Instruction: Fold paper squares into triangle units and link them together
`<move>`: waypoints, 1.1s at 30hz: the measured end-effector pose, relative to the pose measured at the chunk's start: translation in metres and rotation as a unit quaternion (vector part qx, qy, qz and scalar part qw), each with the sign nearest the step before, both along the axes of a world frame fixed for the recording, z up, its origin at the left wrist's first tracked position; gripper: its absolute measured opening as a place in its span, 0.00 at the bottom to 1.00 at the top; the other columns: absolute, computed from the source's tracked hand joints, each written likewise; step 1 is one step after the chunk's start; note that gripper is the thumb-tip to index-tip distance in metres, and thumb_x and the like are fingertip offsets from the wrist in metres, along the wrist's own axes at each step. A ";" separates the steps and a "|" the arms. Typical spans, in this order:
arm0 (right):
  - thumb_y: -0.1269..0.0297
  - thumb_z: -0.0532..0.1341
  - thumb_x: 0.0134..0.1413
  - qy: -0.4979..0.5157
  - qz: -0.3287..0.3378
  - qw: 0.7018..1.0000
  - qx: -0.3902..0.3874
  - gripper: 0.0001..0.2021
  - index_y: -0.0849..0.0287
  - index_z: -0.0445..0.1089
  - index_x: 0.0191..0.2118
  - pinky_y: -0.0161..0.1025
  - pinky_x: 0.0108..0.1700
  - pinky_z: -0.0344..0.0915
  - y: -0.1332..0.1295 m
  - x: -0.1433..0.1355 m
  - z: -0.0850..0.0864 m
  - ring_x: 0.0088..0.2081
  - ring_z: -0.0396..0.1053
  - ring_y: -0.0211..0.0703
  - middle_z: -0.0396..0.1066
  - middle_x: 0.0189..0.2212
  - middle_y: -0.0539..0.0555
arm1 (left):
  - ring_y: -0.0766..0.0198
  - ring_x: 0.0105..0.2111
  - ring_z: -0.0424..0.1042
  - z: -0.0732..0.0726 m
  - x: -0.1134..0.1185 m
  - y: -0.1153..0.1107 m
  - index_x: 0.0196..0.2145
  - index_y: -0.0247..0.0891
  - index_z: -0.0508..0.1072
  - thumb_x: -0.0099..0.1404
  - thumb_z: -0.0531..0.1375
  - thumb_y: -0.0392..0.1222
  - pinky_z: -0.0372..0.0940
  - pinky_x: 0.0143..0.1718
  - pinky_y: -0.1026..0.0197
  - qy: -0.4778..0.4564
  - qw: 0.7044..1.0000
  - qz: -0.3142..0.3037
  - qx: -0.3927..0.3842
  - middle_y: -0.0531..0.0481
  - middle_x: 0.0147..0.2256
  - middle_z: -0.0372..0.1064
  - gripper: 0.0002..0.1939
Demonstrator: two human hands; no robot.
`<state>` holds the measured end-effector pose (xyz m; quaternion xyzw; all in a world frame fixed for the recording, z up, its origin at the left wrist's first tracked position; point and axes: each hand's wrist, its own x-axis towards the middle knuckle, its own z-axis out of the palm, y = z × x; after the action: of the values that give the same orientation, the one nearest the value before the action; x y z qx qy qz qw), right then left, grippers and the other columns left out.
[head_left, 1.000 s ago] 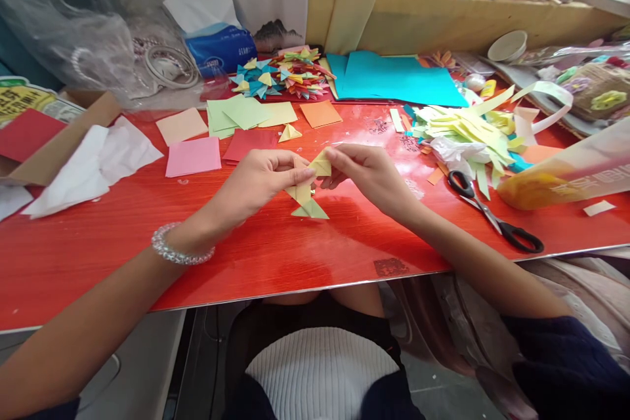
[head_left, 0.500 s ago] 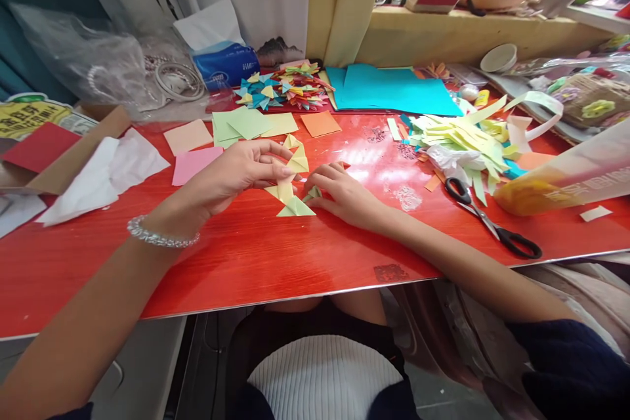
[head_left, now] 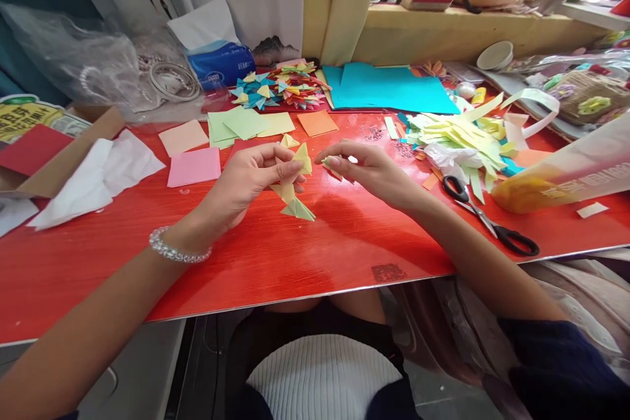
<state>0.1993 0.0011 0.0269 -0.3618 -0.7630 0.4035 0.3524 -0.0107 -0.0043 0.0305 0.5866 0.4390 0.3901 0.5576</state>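
Note:
Between the thumb and fingers of my left hand (head_left: 260,177) is a chain of folded paper pieces (head_left: 304,156), yellow at the top. Its lower end, a pale green folded piece (head_left: 298,210), hangs over the red table (head_left: 236,275). My right hand (head_left: 367,167) is closed in a pinch on a small green folded paper piece (head_left: 335,169), a little to the right of the chain and apart from it. Part of the chain is hidden behind my left fingers. A small yellow folded piece (head_left: 289,140) shows just beyond them.
Green paper squares (head_left: 243,123), pink squares (head_left: 194,167) and an orange square (head_left: 317,122) lie behind my hands. A pile of folded pieces (head_left: 283,86) is at the back. Black-handled scissors (head_left: 485,213) and paper strips (head_left: 457,134) lie right, beside a tilted bottle-like container (head_left: 561,174).
My right hand has lifted and drawn to the right with the small green piece. My left hand has shifted slightly right and tilted the paper chain. The view has moved a little.

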 end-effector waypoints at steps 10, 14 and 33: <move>0.51 0.60 0.54 0.198 -0.031 0.976 -0.089 0.13 0.55 0.62 0.35 0.29 0.16 0.52 -0.005 0.001 0.005 0.21 0.61 0.29 0.63 0.29 0.48 | 0.65 0.27 0.75 0.000 0.003 -0.005 0.30 0.36 0.71 0.55 0.65 0.47 0.70 0.28 0.65 -0.016 1.000 0.001 0.027 0.52 0.27 0.72 0.12; 0.55 0.63 0.53 0.160 -0.045 0.984 -0.067 0.12 0.58 0.69 0.37 0.30 0.16 0.52 -0.007 -0.003 0.003 0.20 0.56 0.28 0.61 0.23 0.47 | 0.66 0.25 0.74 0.000 0.005 -0.008 0.32 0.36 0.70 0.57 0.64 0.46 0.70 0.28 0.65 -0.034 0.996 0.016 0.078 0.51 0.30 0.74 0.11; 0.66 0.59 0.58 -0.002 -0.099 0.979 0.181 0.06 0.53 0.71 0.40 0.36 0.33 0.73 -0.031 -0.007 0.013 0.37 0.71 0.38 0.68 0.40 0.52 | 0.65 0.27 0.74 0.003 0.010 -0.021 0.32 0.41 0.70 0.59 0.62 0.45 0.70 0.32 0.61 0.019 0.981 0.071 0.181 0.55 0.27 0.72 0.06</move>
<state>0.1927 -0.0302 0.0395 -0.3665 -0.7846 0.2215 0.4484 -0.0009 -0.0252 0.0331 0.6527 0.4117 0.4905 0.4049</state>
